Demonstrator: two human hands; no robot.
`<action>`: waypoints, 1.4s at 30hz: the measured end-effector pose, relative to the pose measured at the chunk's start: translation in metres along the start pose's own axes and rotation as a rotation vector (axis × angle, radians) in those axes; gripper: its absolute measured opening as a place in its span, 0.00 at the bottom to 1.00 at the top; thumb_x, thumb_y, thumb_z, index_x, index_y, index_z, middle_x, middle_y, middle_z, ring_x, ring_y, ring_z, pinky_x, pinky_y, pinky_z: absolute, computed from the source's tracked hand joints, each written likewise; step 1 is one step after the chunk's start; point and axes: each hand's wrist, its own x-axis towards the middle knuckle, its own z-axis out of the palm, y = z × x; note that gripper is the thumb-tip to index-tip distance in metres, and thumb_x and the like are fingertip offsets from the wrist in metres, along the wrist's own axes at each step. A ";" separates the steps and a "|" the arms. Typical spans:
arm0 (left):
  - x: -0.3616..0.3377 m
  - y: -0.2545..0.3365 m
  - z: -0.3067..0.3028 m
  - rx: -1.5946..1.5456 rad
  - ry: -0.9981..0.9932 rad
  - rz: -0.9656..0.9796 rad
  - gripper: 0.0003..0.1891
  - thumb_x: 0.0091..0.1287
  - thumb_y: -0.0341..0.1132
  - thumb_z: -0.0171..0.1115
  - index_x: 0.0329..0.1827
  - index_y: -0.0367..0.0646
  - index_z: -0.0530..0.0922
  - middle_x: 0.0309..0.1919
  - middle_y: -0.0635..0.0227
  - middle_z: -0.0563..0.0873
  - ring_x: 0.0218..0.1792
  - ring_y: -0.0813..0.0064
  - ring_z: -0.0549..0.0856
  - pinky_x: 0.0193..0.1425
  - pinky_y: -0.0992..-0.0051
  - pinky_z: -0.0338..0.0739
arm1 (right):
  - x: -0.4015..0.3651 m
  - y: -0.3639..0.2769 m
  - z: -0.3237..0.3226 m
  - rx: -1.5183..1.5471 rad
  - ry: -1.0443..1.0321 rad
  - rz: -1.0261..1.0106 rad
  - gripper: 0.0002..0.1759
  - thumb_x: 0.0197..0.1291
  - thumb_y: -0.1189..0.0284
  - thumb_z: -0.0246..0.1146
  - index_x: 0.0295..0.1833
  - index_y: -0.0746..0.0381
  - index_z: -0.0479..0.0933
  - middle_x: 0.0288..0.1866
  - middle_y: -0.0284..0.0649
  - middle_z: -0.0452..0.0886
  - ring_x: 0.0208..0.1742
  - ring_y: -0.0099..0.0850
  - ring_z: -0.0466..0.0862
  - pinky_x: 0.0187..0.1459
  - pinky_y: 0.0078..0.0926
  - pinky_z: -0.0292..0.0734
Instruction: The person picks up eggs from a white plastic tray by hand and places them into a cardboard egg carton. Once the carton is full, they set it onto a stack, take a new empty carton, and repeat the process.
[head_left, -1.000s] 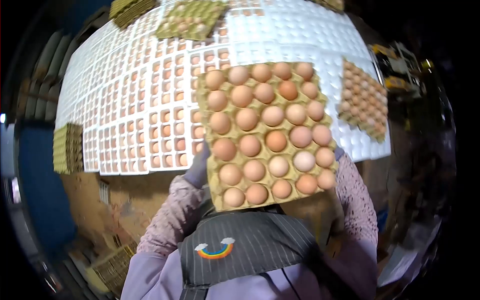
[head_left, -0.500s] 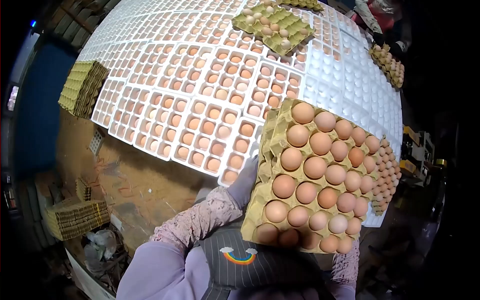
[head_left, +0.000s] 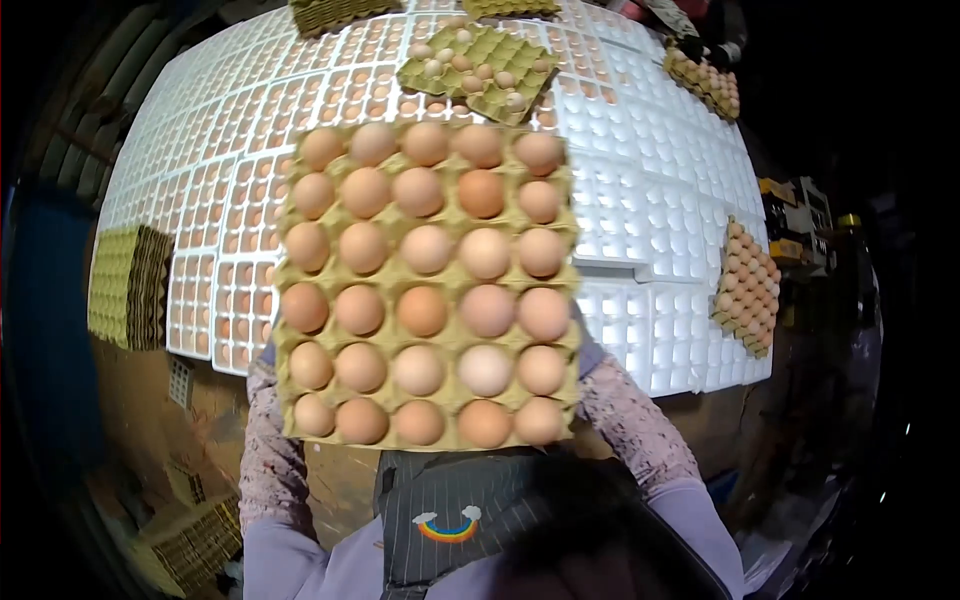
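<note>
Head view: egg tray (head_left: pixel 455 281) lies level, long axis running straight ahead.

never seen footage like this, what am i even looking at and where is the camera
The camera sits on a person's head and looks down past their chest, which is why the edges bend. There is no machine here. The person carries a cardboard egg tray full of brown eggs. Their hands are hidden beneath it; only the left sleeve, the right sleeve and a striped apron show. Behind lies a wide spread of white trays, many on the left holding eggs. A stack of empty cardboard trays stands at the left.
</note>
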 end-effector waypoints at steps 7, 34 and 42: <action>0.021 -0.010 -0.076 0.101 0.014 -0.081 0.27 0.81 0.42 0.49 0.77 0.37 0.63 0.72 0.62 0.71 0.69 0.71 0.72 0.73 0.70 0.68 | 0.075 0.095 0.074 0.157 0.052 -0.116 0.26 0.69 0.80 0.48 0.72 0.69 0.66 0.68 0.57 0.71 0.70 0.49 0.71 0.70 0.37 0.66; 0.098 0.140 -0.035 1.089 -0.375 0.329 0.22 0.68 0.34 0.67 0.66 0.45 0.80 0.59 0.58 0.85 0.64 0.68 0.80 0.67 0.69 0.75 | 0.079 -0.174 0.088 -0.859 0.141 -0.572 0.27 0.62 0.67 0.70 0.67 0.56 0.78 0.65 0.41 0.80 0.65 0.30 0.78 0.66 0.32 0.72; 0.101 0.169 -0.005 0.739 -0.263 0.105 0.18 0.77 0.45 0.54 0.57 0.42 0.81 0.52 0.61 0.83 0.49 0.69 0.86 0.58 0.67 0.80 | 0.090 -0.218 0.105 -0.047 0.039 -0.375 0.18 0.68 0.60 0.62 0.53 0.62 0.81 0.45 0.30 0.81 0.45 0.21 0.80 0.52 0.22 0.76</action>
